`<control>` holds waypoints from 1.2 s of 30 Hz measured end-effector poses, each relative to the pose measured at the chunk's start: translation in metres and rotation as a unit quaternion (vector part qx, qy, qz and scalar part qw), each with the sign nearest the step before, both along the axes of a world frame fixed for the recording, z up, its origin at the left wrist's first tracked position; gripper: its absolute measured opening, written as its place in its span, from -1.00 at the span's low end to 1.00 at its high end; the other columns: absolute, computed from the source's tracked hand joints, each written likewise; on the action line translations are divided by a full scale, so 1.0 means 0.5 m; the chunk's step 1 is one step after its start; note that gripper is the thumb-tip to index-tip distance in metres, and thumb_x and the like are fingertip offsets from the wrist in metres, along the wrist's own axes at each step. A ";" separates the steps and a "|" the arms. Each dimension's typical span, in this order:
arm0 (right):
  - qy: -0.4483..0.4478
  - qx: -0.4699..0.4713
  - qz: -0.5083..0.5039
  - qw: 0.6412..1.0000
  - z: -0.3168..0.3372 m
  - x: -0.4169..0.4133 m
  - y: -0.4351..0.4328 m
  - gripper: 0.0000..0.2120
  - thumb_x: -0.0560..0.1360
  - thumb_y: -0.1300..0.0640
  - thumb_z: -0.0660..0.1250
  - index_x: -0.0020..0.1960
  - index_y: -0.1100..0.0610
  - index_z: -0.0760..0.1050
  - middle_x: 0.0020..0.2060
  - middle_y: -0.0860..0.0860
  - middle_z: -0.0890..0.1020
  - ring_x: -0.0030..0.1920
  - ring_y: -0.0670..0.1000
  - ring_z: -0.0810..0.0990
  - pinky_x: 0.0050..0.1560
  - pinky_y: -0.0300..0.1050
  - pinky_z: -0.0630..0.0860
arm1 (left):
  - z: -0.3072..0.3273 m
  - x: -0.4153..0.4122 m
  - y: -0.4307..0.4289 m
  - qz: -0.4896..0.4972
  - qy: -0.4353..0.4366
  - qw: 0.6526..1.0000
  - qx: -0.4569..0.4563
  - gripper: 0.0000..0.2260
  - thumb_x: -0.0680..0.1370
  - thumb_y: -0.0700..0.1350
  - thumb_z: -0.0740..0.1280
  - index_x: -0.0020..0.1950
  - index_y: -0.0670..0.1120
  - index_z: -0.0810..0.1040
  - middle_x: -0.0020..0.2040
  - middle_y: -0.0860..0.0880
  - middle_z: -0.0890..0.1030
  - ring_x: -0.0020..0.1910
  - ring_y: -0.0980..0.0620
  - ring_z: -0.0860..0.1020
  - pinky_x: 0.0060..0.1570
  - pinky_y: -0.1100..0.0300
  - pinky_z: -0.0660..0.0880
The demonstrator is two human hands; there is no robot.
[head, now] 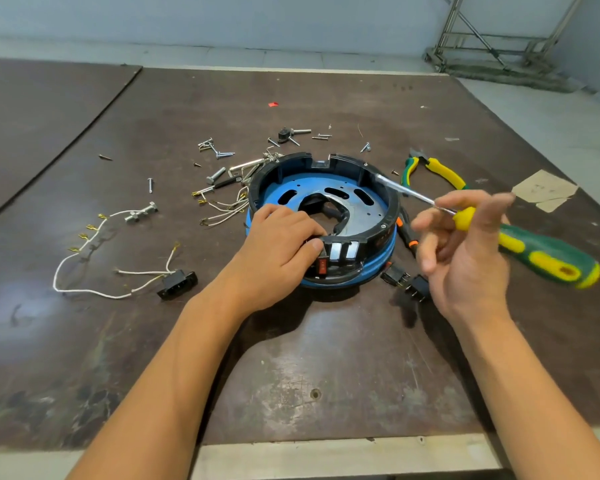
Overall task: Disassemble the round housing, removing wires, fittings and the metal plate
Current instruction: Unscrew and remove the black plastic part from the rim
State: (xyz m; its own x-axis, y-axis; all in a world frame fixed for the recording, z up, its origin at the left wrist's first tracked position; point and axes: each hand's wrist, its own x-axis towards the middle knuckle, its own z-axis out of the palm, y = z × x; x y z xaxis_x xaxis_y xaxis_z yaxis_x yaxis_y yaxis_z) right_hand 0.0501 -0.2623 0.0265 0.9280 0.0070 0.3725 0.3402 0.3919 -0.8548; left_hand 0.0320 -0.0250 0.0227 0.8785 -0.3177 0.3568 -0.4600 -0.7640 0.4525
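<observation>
Housing (278, 168), one; screwdriver (548, 259), one.

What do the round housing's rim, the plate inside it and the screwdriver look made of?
The round housing rim looks like black moulded plastic, semi-gloss, with moulded notches. The plate is probably metal painted blue: thin, flat, with punched slots. The screwdriver has a bright steel shaft and a green-and-yellow handle, likely rubbery plastic.

Bright, even light, soft glare on the dark table (326, 341), wide-angle edge bending, motion-blurred right hand (465, 258).
</observation>
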 end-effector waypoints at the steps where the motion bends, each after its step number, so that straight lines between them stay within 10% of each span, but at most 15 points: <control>1: -0.043 -0.066 -0.017 0.997 -0.003 -0.010 0.003 -0.67 0.58 -0.28 0.25 -0.11 -0.05 0.59 -0.24 0.06 0.71 -0.54 -0.02 0.54 -0.53 -0.24 0.39 | 0.000 0.000 0.000 0.002 0.000 1.000 0.001 -0.72 0.64 -0.01 0.09 0.07 -0.01 0.59 -0.09 0.12 0.53 -0.02 0.12 0.42 0.23 0.21 0.16; 9: -0.182 -0.413 -0.133 0.882 -0.056 -0.052 0.108 -0.72 0.47 0.06 0.57 -0.19 0.13 0.49 -0.26 0.02 0.64 -0.27 0.00 0.61 -0.25 0.01 0.56 | -0.008 0.001 -0.013 0.025 -0.032 0.999 0.033 -0.67 0.65 0.01 0.04 0.14 -0.01 0.59 -0.04 0.09 0.56 -0.02 0.09 0.40 0.18 0.18 0.18; 22: -0.234 -0.397 -0.207 0.863 -0.035 -0.040 0.078 -0.84 0.35 0.33 0.42 -0.28 0.20 0.45 -0.34 0.01 0.46 -0.34 0.03 0.44 -0.28 -0.14 0.42 | -0.013 0.003 0.019 -0.013 -0.049 0.998 -0.025 -0.54 0.45 -0.17 0.32 0.37 -0.08 0.50 0.31 0.00 0.47 0.41 0.11 0.35 0.58 0.09 -0.23; 27: -0.107 -0.402 -0.276 0.867 -0.024 -0.001 0.001 -0.85 0.44 0.29 0.43 -0.23 0.19 0.48 -0.35 0.08 0.53 -0.34 0.10 0.50 -0.28 0.01 0.49 | -0.025 0.007 0.030 0.041 -0.038 0.998 0.020 -0.60 0.51 0.05 0.30 0.35 0.06 0.48 0.26 0.11 0.49 0.35 0.14 0.35 0.58 -0.20 -0.08; 36: -0.070 -0.311 -0.281 0.905 -0.023 0.013 -0.038 -0.78 0.61 0.03 0.37 -0.13 0.14 0.50 -0.39 -0.02 0.53 -0.41 -0.10 0.48 -0.31 -0.29 0.41 | -0.030 0.009 0.027 0.042 -0.021 0.999 -0.005 -0.69 0.60 0.11 0.22 0.30 0.07 0.51 0.13 0.15 0.54 0.25 0.16 0.39 0.58 -0.13 -0.13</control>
State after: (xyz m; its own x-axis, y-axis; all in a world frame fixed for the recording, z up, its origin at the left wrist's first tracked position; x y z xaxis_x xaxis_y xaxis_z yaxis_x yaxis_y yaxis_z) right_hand 0.0567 -0.2814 0.0149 0.7946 -0.2031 0.5722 0.4579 -0.4185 -0.7844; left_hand 0.0367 -0.0114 0.0077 0.8865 -0.2391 0.3962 -0.4125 -0.7963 0.4425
